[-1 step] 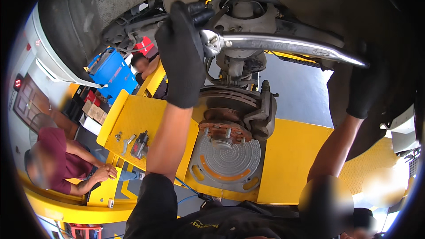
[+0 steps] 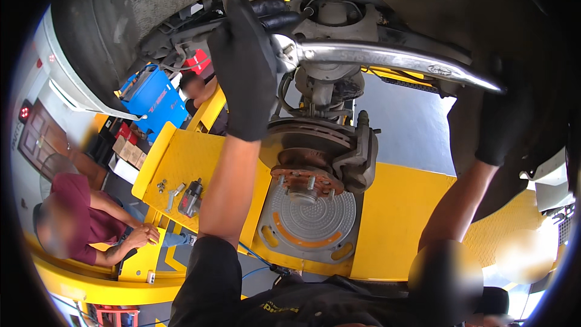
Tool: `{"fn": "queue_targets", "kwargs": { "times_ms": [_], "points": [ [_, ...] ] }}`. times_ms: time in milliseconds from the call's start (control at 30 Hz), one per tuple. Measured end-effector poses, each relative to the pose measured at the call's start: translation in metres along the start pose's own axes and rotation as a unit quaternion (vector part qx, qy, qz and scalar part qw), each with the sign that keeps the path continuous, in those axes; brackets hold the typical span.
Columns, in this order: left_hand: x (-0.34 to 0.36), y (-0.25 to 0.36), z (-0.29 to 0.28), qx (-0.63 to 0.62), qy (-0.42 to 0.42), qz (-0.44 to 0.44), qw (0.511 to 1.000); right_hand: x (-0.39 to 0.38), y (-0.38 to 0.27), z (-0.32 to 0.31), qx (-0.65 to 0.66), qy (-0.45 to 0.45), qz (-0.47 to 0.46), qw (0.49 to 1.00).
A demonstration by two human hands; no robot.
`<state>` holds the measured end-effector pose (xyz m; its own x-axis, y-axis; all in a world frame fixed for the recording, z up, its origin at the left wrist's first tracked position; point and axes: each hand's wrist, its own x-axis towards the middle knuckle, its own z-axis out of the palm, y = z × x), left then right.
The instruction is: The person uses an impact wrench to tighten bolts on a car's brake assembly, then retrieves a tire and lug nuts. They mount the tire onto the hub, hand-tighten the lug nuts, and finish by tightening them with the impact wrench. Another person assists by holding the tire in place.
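A long chrome wrench point(image 2: 387, 57) spans the upper middle, across the suspension strut point(image 2: 324, 94) under the wheel arch. My left hand point(image 2: 245, 69), in a black glove, is closed around the wrench's head end, its fingers over a dark shaft beside the upper arm. At the far end of the handle, my right hand point(image 2: 502, 115), also gloved, is closed, its fingertips mostly lost in shadow. Below sit the brake disc point(image 2: 284, 136), the rusty hub point(image 2: 305, 178) with studs and the caliper point(image 2: 360, 160).
An impact gun point(image 2: 192, 197) and small metal parts lie on the yellow platform point(image 2: 181, 148). A round turntable plate point(image 2: 305, 236) is beneath the hub. A co-worker in maroon point(image 2: 91, 218) is at left; another person point(image 2: 200, 91) is behind a blue machine point(image 2: 145, 100).
My left hand has risen slightly with the wrench's head end. My right hand has dropped a little.
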<state>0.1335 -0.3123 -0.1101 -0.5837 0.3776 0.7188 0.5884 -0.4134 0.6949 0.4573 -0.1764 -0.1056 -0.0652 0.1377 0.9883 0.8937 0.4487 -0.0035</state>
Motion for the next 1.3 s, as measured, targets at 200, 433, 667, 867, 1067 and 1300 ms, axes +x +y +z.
{"fn": "queue_targets", "kwargs": {
  "times_ms": [200,433,667,867,1067,1300],
  "points": [
    [0.063,-0.024,-0.025,0.077,-0.093,0.278,0.953,-0.043,-0.035,-0.024,-0.043,-0.003,0.0,0.999],
    [0.035,0.004,-0.005,-0.085,-0.158,0.03,0.983,-0.125,-0.053,-0.004,0.004,-0.05,0.064,0.997],
    [0.017,-0.009,-0.001,-0.093,-0.195,0.078,0.973,-0.152,-0.053,0.01,0.081,-0.091,0.085,0.989],
    [0.004,-0.029,0.014,-0.11,-0.112,0.123,0.98,-0.068,-0.003,0.04,0.097,0.056,0.013,0.994],
    [0.01,-0.044,0.004,0.162,-0.035,0.423,0.891,0.002,0.023,0.047,0.001,0.2,-0.174,0.964],
    [0.008,-0.057,-0.005,0.005,-0.123,0.247,0.961,-0.101,-0.007,0.033,0.003,0.024,-0.006,1.0]
  ]
}}
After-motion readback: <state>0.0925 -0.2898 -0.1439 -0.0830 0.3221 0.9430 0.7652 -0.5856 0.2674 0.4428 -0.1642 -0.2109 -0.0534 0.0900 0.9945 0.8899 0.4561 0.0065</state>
